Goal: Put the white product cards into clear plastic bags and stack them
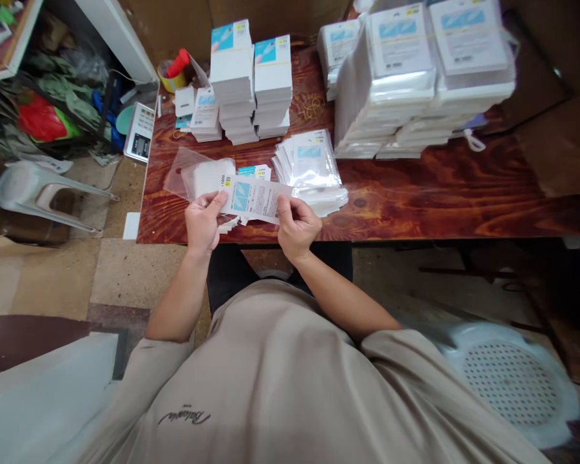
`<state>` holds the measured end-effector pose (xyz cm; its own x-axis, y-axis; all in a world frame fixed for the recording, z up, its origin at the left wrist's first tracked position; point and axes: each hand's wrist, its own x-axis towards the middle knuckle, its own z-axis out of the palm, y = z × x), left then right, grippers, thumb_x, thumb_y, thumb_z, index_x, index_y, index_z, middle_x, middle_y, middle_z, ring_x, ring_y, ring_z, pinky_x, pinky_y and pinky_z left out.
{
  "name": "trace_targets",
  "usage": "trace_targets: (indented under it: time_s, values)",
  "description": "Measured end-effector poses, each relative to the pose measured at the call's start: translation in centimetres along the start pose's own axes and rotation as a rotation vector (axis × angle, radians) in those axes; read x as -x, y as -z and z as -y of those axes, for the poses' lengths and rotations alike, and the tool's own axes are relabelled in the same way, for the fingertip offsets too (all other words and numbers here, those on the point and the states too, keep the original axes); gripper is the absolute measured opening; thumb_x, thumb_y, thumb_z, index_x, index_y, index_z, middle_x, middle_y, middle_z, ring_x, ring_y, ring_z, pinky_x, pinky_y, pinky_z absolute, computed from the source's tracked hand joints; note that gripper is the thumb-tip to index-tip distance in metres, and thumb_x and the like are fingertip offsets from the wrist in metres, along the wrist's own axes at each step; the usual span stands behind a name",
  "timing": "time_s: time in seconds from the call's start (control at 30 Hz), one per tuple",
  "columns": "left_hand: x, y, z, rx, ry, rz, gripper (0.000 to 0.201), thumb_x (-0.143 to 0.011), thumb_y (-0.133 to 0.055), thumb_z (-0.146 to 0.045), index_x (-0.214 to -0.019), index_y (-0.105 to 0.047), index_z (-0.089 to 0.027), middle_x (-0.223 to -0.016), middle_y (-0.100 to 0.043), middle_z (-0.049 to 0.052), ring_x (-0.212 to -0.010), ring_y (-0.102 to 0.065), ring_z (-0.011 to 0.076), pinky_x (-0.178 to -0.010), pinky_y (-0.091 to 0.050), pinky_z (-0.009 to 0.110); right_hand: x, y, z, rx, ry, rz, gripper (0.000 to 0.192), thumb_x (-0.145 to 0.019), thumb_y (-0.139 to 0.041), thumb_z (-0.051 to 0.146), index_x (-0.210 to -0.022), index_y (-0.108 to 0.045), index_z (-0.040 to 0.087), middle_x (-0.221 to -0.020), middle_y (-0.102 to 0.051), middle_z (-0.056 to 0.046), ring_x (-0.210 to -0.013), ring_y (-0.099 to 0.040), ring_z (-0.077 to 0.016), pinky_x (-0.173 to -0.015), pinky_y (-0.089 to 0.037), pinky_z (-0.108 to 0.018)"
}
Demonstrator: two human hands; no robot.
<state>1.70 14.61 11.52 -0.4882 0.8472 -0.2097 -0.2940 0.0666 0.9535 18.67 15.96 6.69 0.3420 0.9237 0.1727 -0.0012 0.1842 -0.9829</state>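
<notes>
My left hand (203, 222) pinches a clear plastic sleeve (193, 175) over the near edge of the wooden table (415, 193). My right hand (297, 225) grips a white printed card (254, 196) with a blue patch, its left end meeting the sleeve's opening. Both hands hover just above the table's front edge. More loose cards (254, 171) lie under them. A fanned pile of bagged cards (312, 164) rests just right of my hands.
Tall stacks of cards (251, 80) stand at the back middle, big bundles of bagged cards (415, 77) at the back right. A small scale (139, 132) sits at the table's left edge. A grey plastic chair (38, 193) lies on the floor left; a white stool (512, 380) is lower right.
</notes>
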Motion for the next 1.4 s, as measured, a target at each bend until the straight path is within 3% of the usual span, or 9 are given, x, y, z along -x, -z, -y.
trace_targets:
  time_s: [0.1,0.3,0.53,0.73,0.97,1.13,1.2,1.3,1.4]
  values:
    - [-0.1,0.1,0.3,0.041,-0.028,-0.005,0.042,-0.063,-0.094,-0.043,-0.087,-0.071,-0.016,-0.086,-0.077,0.006,-0.073,-0.074,0.0202,-0.066,-0.063,0.034,0.1,0.0,0.8,-0.179,-0.199,0.112,0.043,-0.085,-0.07,0.063,-0.084,-0.07,0.02,-0.068,-0.065,0.001,-0.052,-0.058,-0.0135,-0.049,-0.052,-0.028]
    - [-1.5,1.1,0.2,0.119,-0.266,-0.054,0.038,-0.068,-0.093,-0.04,-0.094,-0.074,-0.02,-0.09,-0.076,0.003,-0.086,-0.075,0.018,-0.081,-0.06,0.03,0.2,1.3,1.7,-0.306,-0.395,0.633,0.042,-0.079,-0.084,0.05,-0.07,-0.057,0.019,-0.05,-0.059,0.004,-0.037,-0.047,-0.0076,-0.035,-0.034,-0.02]
    - [-0.3,0.2,0.7,0.149,-0.22,-0.088,0.042,-0.066,-0.095,-0.041,-0.092,-0.07,-0.018,-0.096,-0.077,0.005,-0.085,-0.075,0.0185,-0.085,-0.061,0.034,1.5,0.3,2.2,-0.42,-0.539,0.438,0.049,-0.07,-0.089,0.054,-0.078,-0.052,0.021,-0.054,-0.064,0.005,-0.043,-0.06,-0.0112,-0.043,-0.054,-0.022]
    - [2.4,-1.4,1.5,0.098,-0.187,0.043,0.039,-0.071,-0.092,-0.038,-0.099,-0.073,-0.019,-0.109,-0.077,0.007,-0.103,-0.074,0.0222,-0.097,-0.059,0.038,2.6,-1.0,2.3,-0.396,-0.497,0.421,0.048,-0.073,-0.085,0.056,-0.081,-0.051,0.022,-0.056,-0.065,0.005,-0.047,-0.063,-0.0137,-0.047,-0.056,-0.026]
    - [4.1,-1.6,2.3,-0.015,-0.094,0.142,0.038,-0.076,-0.086,-0.045,-0.103,-0.073,-0.02,-0.115,-0.076,0.009,-0.113,-0.071,0.0247,-0.094,-0.06,0.036,1.8,-1.2,0.8,0.006,-0.003,0.34,0.037,-0.08,-0.08,0.051,-0.077,-0.059,0.021,-0.072,-0.065,0.001,-0.066,-0.059,-0.0134,-0.067,-0.051,-0.029]
    - [3.3,-0.2,0.7,-0.269,0.082,0.33,0.047,-0.076,-0.085,-0.048,-0.108,-0.071,-0.017,-0.089,-0.076,0.008,-0.065,-0.07,0.0187,-0.057,-0.054,0.028,-1.4,-0.1,1.8,0.054,0.054,0.428,0.049,-0.084,-0.075,0.046,-0.121,-0.059,0.02,-0.094,-0.068,-0.003,-0.08,-0.061,-0.0155,-0.071,-0.05,-0.03]
    - [2.0,0.6,0.0,-0.444,-0.022,0.273,0.047,-0.079,-0.082,-0.05,-0.11,-0.069,-0.017,-0.085,-0.074,0.007,-0.064,-0.067,0.0179,-0.058,-0.052,0.028,-4.0,0.7,1.5,0.044,0.007,0.482,0.043,-0.091,-0.066,0.043,-0.126,-0.058,0.02,-0.086,-0.068,-0.001,-0.074,-0.061,-0.0153,-0.07,-0.051,-0.031]
    - [-1.2,2.6,-0.6,-0.814,-0.406,-0.087,0.046,-0.083,-0.077,-0.051,-0.113,-0.068,-0.017,-0.102,-0.071,0.011,-0.091,-0.068,0.0221,-0.089,-0.053,0.036,-8.8,2.5,-0.5,0.286,0.105,0.28,0.041,-0.092,-0.061,0.039,-0.128,-0.057,0.019,-0.09,-0.069,-0.004,-0.08,-0.063,-0.018,-0.079,-0.052,-0.037]
    - [-4.9,5.1,-0.5,-1.145,-0.34,-0.258,0.051,-0.075,-0.082,-0.053,-0.104,-0.065,-0.014,-0.105,-0.067,0.016,-0.104,-0.064,0.0303,-0.101,-0.047,0.046,-12.4,4.4,-2.8,0.687,0.178,0.138,0.038,-0.091,-0.062,0.035,-0.122,-0.061,0.014,-0.094,-0.069,-0.01,-0.093,-0.062,-0.026,-0.091,-0.049,-0.051]
